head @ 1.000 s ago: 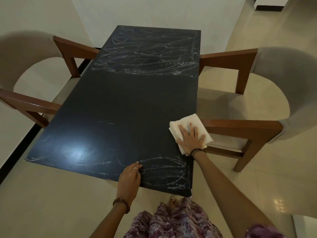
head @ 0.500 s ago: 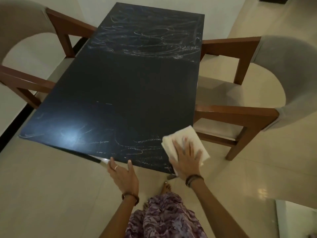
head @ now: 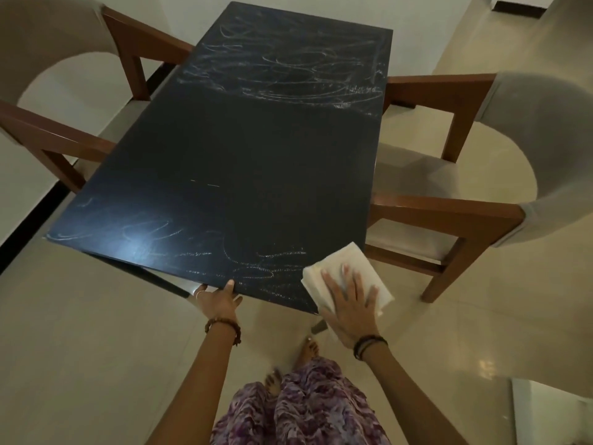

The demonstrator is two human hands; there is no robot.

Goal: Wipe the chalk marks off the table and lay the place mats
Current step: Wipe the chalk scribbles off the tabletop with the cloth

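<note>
Head view: right hand (head: 349, 306), fingers spread flat, presses a soft, limp cloth (head: 345, 276) on the tabletop (head: 256, 149) at lower right; left hand (head: 218, 300) fingers hook its near edge.

Dark table (head: 256, 162) faintly glossy; cloth (head: 333, 268) soft white fabric; chairs (head: 449, 213) brown wood.

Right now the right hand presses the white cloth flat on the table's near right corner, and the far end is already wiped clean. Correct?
Not quite. In the head view the right hand presses the white cloth there, but the table still carries chalk marks at its far end.
</note>
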